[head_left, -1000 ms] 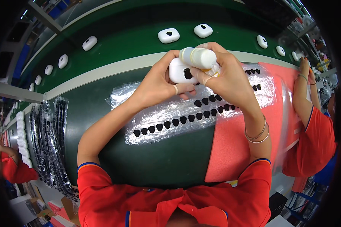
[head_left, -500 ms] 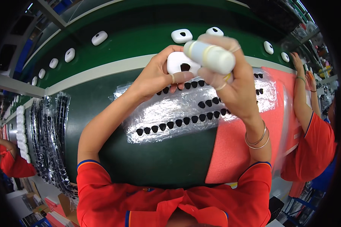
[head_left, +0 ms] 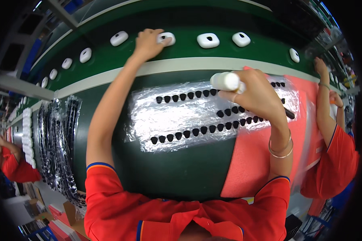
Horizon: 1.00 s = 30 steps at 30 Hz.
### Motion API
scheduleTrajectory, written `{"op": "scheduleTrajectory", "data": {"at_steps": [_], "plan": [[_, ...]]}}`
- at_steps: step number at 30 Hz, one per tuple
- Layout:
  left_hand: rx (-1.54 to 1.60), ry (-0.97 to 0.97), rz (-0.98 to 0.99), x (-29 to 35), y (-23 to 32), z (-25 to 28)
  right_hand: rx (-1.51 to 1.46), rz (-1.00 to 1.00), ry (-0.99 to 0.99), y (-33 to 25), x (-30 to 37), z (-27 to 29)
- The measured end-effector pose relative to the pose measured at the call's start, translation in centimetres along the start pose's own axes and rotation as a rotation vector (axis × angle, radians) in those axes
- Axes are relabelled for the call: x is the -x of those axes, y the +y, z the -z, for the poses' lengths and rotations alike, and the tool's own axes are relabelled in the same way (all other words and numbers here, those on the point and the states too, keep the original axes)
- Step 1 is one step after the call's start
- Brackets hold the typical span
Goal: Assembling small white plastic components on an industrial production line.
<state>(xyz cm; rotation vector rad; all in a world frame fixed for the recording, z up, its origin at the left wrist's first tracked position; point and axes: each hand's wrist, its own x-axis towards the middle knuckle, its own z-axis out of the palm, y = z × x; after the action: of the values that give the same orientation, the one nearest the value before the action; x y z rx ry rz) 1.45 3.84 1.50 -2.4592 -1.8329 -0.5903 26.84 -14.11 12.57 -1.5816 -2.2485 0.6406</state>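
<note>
- Since the white case (head_left: 171, 37) sits on the green belt (head_left: 186, 46), right at the fingers of the left hand (head_left: 148, 44), I count that hand as the nearer one by far.
- From the left hand, the case lies just to the right; I read its long axis as running across, roughly along the belt.
- Left fingers and thumb are about the case's left end, touching it; from up here I cannot tell whether they are clamped or only resting.
- Right fingers are clamped round a white bottle (head_left: 228, 81), one end turned toward my camera, so its long axis looks foreshortened.
- From the right hand (head_left: 255, 88), I see the case well apart, ahead and to the left, beyond the pale rail (head_left: 189, 64).
- Below the right hand I have clear film (head_left: 181, 118) with rows of black pieces (head_left: 195, 131), partly over the bench (head_left: 169, 168).
</note>
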Motion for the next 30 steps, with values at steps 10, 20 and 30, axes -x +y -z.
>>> {"op": "scheduleTrajectory", "data": {"at_steps": [10, 20, 30], "plan": [[0.0, -0.11, 0.009, -2.9, -16.0, -0.4, 0.263, 0.061, -0.283, 1.9, -1.2, -3.5], [1.531, -0.339, 0.492, 5.2, 4.7, 5.8, -0.343, -0.036, -0.025, -0.1, -0.7, 0.6], [1.646, -0.514, 0.135, 11.5, 12.8, 6.8, -0.349, 0.162, 0.332, 0.1, -0.9, -1.2]]}}
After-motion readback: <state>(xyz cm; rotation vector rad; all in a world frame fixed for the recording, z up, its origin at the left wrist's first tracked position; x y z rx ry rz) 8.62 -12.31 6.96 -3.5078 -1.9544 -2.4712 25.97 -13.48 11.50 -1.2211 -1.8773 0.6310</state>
